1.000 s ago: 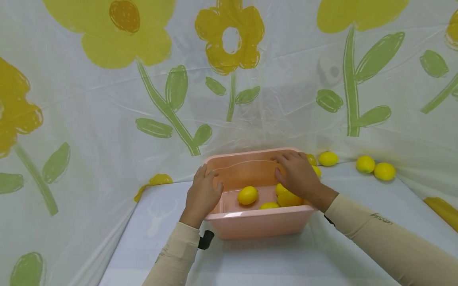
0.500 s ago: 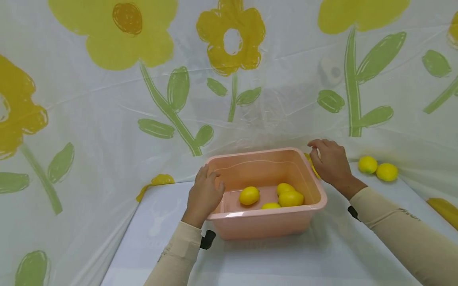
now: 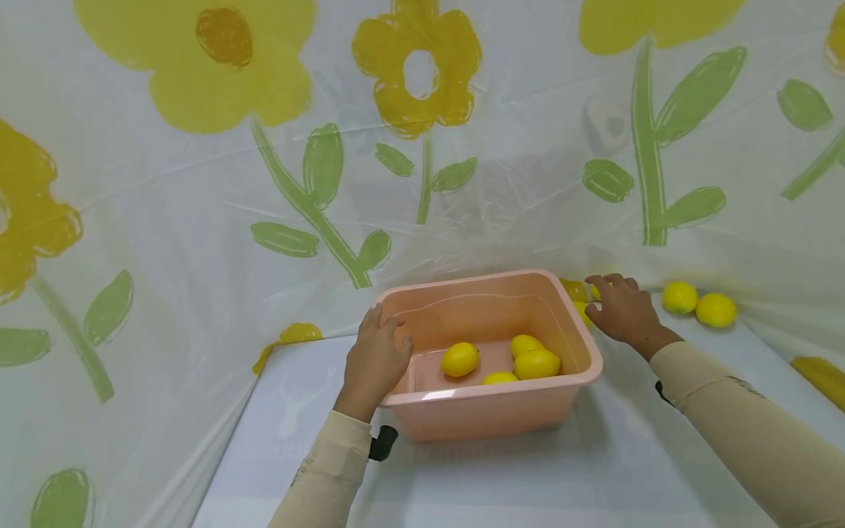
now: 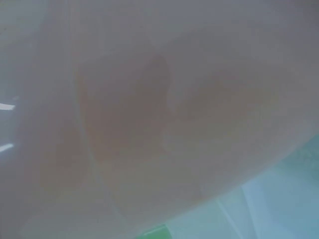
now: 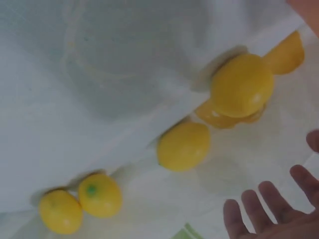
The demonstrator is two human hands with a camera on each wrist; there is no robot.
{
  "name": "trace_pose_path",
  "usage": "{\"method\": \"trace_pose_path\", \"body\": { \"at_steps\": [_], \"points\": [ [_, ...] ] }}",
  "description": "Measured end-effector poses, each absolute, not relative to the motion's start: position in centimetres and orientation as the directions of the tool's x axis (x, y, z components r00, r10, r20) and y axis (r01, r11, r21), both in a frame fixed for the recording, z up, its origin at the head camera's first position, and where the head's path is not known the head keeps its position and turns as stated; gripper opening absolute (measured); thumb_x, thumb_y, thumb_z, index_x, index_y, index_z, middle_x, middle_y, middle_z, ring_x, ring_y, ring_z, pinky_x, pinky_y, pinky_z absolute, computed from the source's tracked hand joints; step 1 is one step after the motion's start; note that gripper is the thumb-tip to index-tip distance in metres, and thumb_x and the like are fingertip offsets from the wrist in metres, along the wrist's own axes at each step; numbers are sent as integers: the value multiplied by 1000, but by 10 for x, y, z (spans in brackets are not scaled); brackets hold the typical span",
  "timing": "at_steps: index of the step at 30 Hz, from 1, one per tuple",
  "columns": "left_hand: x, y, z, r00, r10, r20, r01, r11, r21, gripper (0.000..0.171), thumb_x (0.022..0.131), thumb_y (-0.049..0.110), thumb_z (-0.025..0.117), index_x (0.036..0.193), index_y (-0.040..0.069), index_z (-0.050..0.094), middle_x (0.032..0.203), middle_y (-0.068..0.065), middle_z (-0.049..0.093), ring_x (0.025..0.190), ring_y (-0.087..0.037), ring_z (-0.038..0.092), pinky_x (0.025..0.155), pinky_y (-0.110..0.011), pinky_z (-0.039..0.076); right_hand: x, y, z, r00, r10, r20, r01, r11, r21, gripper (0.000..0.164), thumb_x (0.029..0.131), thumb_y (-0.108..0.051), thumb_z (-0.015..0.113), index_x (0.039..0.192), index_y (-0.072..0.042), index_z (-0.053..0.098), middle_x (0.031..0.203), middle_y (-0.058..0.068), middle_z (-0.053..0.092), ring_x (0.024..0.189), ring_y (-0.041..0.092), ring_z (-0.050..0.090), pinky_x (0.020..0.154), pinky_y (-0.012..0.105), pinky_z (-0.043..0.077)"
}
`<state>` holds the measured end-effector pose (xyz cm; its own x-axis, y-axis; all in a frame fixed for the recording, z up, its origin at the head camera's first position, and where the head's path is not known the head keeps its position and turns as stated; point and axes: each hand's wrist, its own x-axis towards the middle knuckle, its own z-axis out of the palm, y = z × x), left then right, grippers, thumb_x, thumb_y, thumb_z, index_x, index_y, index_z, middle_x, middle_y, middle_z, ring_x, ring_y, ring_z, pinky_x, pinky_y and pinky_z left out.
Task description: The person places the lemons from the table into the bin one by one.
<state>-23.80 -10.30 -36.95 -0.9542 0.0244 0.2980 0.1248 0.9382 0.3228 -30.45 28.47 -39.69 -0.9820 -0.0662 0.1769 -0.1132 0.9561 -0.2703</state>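
My left hand (image 3: 376,359) holds the left rim of a pink basin (image 3: 488,411), its fingers bent over the edge. In the left wrist view the basin's wall (image 4: 149,114) fills most of the picture, blurred. Several lemons (image 3: 460,359) lie inside the basin, towards its front and right. To the right of the basin my right hand (image 3: 623,312) hovers with fingers spread and nothing in them. A lemon (image 3: 582,312) beside the basin wall is partly hidden, and another lemon (image 3: 596,292) shows just behind the fingers. The right wrist view has the fingers (image 5: 269,196) apart from the nearest lemon (image 5: 183,146).
Two lemons (image 3: 698,303) touch each other further right, at the back of the white table (image 3: 462,488). A white curtain (image 3: 515,198) printed with yellow flowers hangs behind and along the sides, meeting the table's back edge.
My right hand has moved right, from over the basin to beside the loose lemons, and dipped slightly in the last half second. My left hand stays on the rim.
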Motion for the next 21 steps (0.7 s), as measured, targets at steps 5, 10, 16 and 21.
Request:
{"method": "trace_pose_path", "body": {
  "at_steps": [5,10,16,21],
  "points": [
    [-239,-104,-368,-957,17,291,119,935,335,39,88,33,51,121,14,60,148,-13,31,138,-27,27,91,-53,46,-312,290,-410,-993,-109,40,-116,961,-251,67,87,-38,56,141,-8,31,137,32,30,116,56,33,83,72,34],
    [-239,-104,-367,-961,6,278,103,937,335,39,88,33,51,122,14,59,148,-13,31,139,-26,26,92,-52,46,-319,291,-419,-990,-133,-36,-120,959,-257,81,84,-56,53,144,-9,25,140,32,25,119,58,28,86,75,30],
    [-239,-104,-368,-959,3,284,102,936,336,38,88,32,52,120,14,60,148,-13,31,138,-27,27,92,-53,46,-328,288,-427,-984,-151,-99,-117,951,-284,84,83,-55,56,146,-11,21,144,30,21,122,57,23,90,76,23],
    [-238,-102,-369,-958,4,286,106,935,340,37,87,30,53,120,14,60,148,-13,32,138,-28,28,90,-53,46,-335,285,-434,-973,-210,-94,-178,946,-269,72,89,-53,48,145,-15,23,145,27,23,120,59,27,84,79,26]
  ]
}}
